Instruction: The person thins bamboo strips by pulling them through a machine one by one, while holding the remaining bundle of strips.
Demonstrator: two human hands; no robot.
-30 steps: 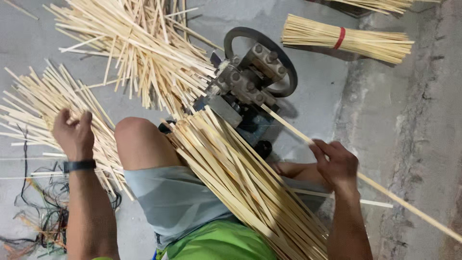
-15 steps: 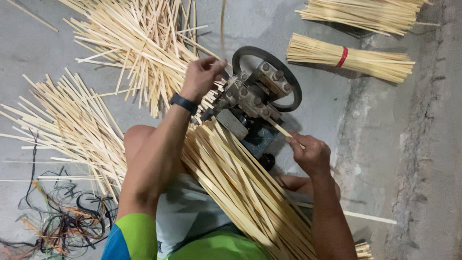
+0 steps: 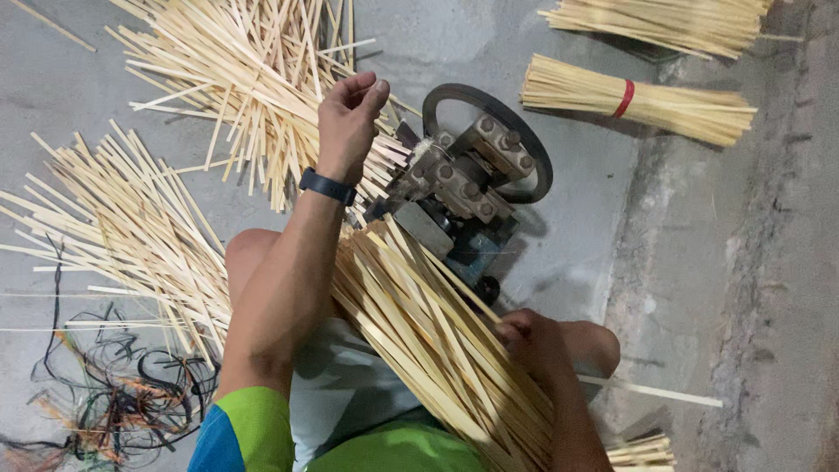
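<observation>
- On the left, a mess of dark wires (image 3: 114, 393) lies on the grey floor (image 3: 52, 96).
- Beside the wires, a fan of thin, pale sticks (image 3: 114, 227) is spread flat on the floor.
- Above it sits a bigger, messy pile of sticks (image 3: 236, 79), pointing every way.
- The left hand (image 3: 348, 109) reaches out over that pile, just beside the machine. It wears a dark wristband (image 3: 328, 186).
- This hand is half shut. The thumb and fingers are curled close, as if they pinch something thin. I cannot tell if a stick is in the pinch.
- To do this well, I think the hand should take one stick at a time and keep fingers away from the rollers.
- In the middle, a thick bundle of sticks (image 3: 428, 332) rests across the lap, and its top end leans on the machine.
- The small metal machine (image 3: 463, 192) stands on the floor. It has bolts on top and a round black wheel (image 3: 524, 131) behind.
- I think the stick should go in straight, in line with the machine, so it does not bend or snap.
- The right hand (image 3: 533, 345) is low, at the side of the bundle. It is curled shut on a long stick (image 3: 655, 392) that pokes out to the right.
- On the far right, a neat bunch with a red band (image 3: 638, 105) lies on the floor. Another bunch (image 3: 664, 22) lies above it.
</observation>
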